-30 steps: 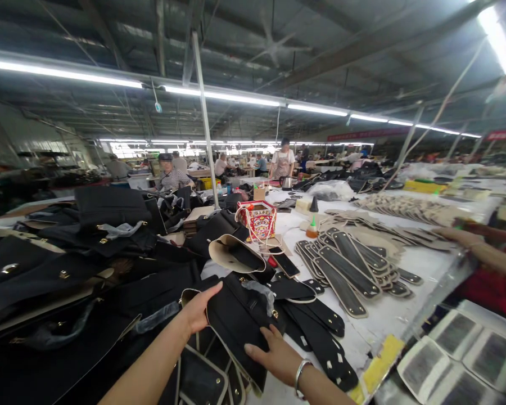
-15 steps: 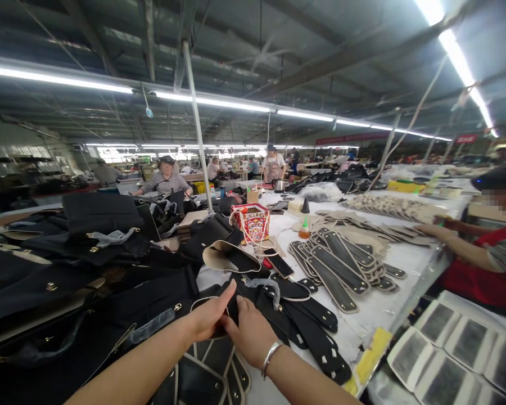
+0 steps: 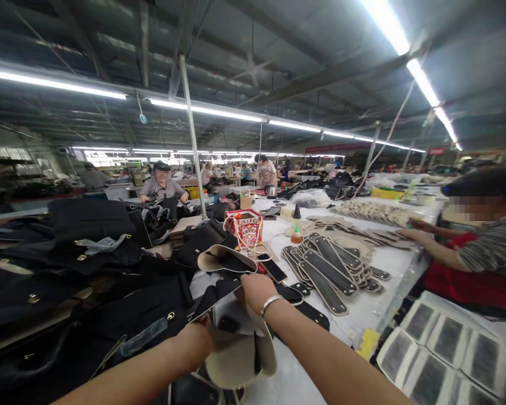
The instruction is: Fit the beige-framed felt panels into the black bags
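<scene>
Head view: hands (image 3: 257,291) curled shut on beige-lined piece (image 3: 231,351); black bags (image 3: 139,301) crowd left, phone (image 3: 273,269) beyond

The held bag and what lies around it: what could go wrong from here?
The right hand grips the bag close to the phone; a swing might knock it.
The bottle stands just beyond the loosely piled straps; if tipped, it might leak onto them.
</scene>
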